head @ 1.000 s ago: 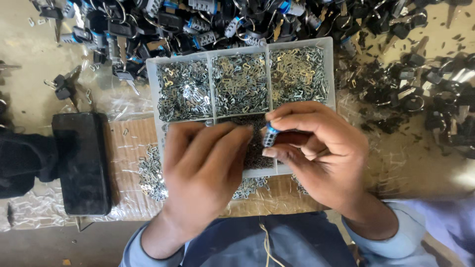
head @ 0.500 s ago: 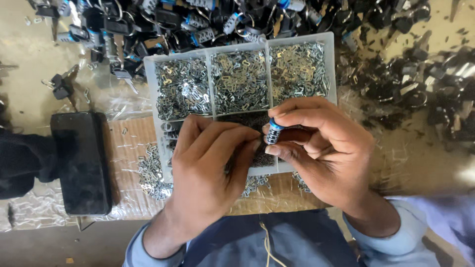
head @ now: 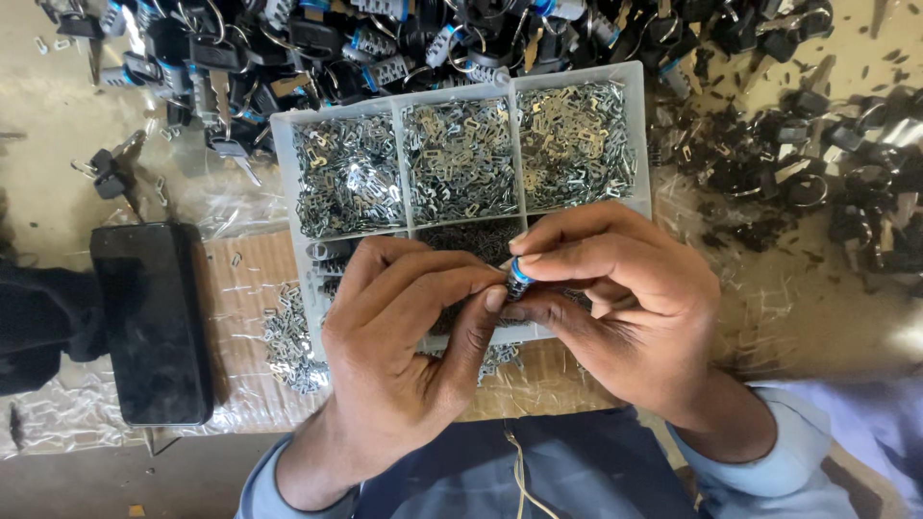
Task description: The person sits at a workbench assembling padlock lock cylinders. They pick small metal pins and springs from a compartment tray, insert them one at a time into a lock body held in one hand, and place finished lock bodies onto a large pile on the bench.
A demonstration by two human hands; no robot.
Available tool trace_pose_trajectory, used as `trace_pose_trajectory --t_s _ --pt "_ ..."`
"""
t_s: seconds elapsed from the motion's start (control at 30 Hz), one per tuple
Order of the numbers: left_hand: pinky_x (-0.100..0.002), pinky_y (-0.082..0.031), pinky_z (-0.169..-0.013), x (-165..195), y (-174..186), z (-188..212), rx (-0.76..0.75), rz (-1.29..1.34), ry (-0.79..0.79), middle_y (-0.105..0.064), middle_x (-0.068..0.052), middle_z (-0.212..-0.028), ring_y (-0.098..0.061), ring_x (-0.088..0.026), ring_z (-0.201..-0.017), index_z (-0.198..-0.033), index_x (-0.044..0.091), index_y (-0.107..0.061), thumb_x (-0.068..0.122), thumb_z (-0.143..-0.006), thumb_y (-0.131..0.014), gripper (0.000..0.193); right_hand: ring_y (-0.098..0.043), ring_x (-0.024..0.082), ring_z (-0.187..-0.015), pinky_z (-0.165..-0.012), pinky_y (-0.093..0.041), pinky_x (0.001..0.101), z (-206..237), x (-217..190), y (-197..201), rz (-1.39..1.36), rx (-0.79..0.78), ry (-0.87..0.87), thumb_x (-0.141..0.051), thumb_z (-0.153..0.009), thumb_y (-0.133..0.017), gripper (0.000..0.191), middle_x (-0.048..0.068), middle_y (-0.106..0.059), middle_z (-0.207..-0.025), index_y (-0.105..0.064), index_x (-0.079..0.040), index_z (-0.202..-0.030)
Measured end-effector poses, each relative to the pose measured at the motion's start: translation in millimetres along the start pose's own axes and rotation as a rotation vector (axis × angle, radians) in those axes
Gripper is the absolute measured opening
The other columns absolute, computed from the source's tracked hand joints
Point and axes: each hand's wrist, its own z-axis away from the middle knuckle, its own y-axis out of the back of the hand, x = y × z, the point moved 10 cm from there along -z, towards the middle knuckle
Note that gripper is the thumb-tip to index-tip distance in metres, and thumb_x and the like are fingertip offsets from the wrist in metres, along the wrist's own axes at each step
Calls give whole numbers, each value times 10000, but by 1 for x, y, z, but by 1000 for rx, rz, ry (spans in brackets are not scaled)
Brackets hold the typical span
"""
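Right hand (head: 625,308): grip pinches a small blue-banded cylinder (head: 517,277) over the tray's near row.
Left hand (head: 404,346): fingertips pressed to the same cylinder.
Tray (head: 288,173): clear, compartmented, holding small metal plates (head: 461,159).
Behind: heap of black keys (head: 385,43).
Left on desk: dark phone (head: 149,322).

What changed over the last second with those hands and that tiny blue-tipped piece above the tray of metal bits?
Little. The left hand turned slightly, its fingertips closing in on the small blue-ringed cylinder that the right hand pinches. Nothing was picked up or let go. The divided tray, the black phone and the pile of keys stayed where they were; only the camera view shifted slightly.
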Motion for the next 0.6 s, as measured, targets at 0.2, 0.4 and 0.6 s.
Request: trace_pose_trajectory --t_s 0.2,0.4,0.6 --pt "-328 -532 -788 -3 -2 3 -6 6 -8 -759 -54 -980 -663 -224 -917 -987 58 -741 84 -885 -852 153 -746 138 -992 -799 -659 198 0 -21 -7 112 -38 219 85 -944 -754 202 149 -670 -1229 -702 5 -1122" --pt "-333 -556 -846 -11 0 4 -12 92 66 -759 -73 -1028 -703 -210 -963 -1038 41 -728 51 -957 -771 92 -752 171 -1041 -879 -685 224 0 -8 -3 -86 -31 65 72 -960 -725 247 192 -630 -1312 -651 66 -1196" --pt "-336 -563 -850 -3 -1 3 -24 61 22 -747 -86 -1038 -699 -244 -973 -1056 40 -734 56 -962 -771 102 -738 131 -1033 -837 -677 202 -1 -10 -2 -38 -14 89 61 -970 -742 244 179 -641 -1306 -665 54 -1201"
